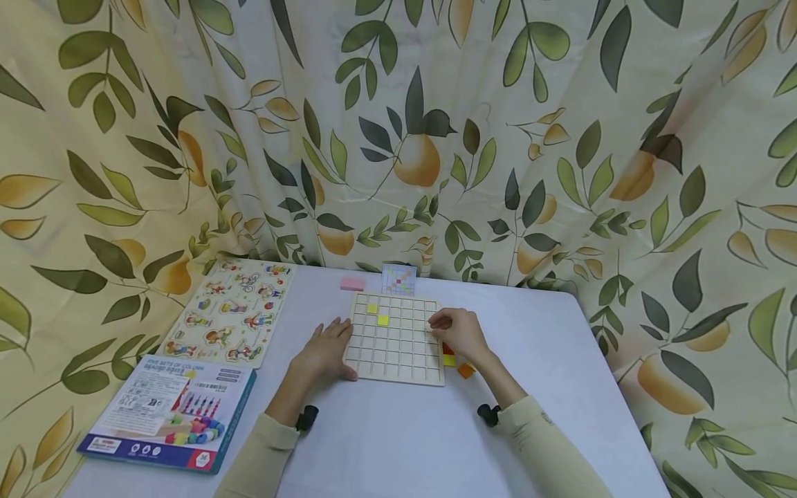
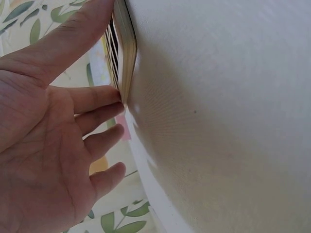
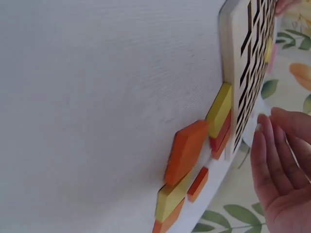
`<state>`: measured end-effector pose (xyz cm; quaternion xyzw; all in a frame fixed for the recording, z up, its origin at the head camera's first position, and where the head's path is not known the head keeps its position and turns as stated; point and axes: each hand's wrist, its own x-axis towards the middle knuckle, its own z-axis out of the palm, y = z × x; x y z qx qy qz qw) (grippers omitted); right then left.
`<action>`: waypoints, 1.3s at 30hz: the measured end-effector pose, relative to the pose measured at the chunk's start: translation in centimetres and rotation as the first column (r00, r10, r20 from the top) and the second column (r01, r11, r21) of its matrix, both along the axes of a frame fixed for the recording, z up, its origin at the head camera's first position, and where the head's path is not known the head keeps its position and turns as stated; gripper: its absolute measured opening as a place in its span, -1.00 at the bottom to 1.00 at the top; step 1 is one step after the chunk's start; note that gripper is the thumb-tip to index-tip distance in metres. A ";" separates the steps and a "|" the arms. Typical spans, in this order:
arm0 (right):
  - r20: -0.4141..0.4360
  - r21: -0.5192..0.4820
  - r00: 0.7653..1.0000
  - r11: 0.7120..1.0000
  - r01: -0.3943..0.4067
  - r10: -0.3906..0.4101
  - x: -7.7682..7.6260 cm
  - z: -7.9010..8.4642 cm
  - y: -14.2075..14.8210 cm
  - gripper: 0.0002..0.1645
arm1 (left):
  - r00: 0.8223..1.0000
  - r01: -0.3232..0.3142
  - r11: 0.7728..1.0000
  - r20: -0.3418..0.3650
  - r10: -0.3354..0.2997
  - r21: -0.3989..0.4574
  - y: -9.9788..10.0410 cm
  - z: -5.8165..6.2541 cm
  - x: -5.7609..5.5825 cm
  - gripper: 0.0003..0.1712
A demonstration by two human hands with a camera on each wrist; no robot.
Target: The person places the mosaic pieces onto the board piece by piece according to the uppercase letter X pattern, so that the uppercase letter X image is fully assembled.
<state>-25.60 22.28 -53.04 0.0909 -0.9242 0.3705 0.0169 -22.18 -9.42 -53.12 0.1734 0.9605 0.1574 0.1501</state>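
Basically, a wooden grid board lies flat on the white tabletop, between both hands. Left hand: at the board's left side, fingers stretched forward along the edge, thumb set apart near the lower left corner. Left wrist view has the index and middle fingertips at the board's edge, ring and little fingers clear of it, thumb reaching along the board. Right hand: raised over the board's right edge, thumb and fingertips brought together; cannot tell whether a tile sits between them. Right wrist view puts those fingertips beside the board's face, above the loose tiles.

On the grid, upper left area: two yellow square tiles, one up and left of the other, set diagonally, well apart from the right fingers. Loose tiles, red, yellow and orange, lie right of the board, below the right hand; a yellow tile is right at the board's edge, an orange tile just beside it.

Beyond the board: a pattern card and a pink block. Far left: a puzzle sheet with child figures, and nearer, a bead-set box. Leaf-and-fruit curtain behind.
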 end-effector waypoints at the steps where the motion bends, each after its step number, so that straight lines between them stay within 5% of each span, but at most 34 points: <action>1: 0.005 0.015 1.000 1.000 0.006 -0.006 0.2 0.0 0.3 -0.83 | 1.000 0.000 1.000 0.000 0.000 0.001 0.0 0.1 0.0 0.30; 13: 0.045 0.206 0.997 0.978 0.045 -0.055 2.0 -0.4 2.4 -0.83 | 1.000 -0.002 1.000 -0.005 0.002 -0.011 0.1 0.2 0.0 0.30; 39: 0.054 0.189 0.994 0.978 0.085 -0.097 2.8 -0.8 2.5 -0.74 | 1.000 -0.020 1.000 0.003 0.020 0.017 0.1 -0.3 0.1 0.31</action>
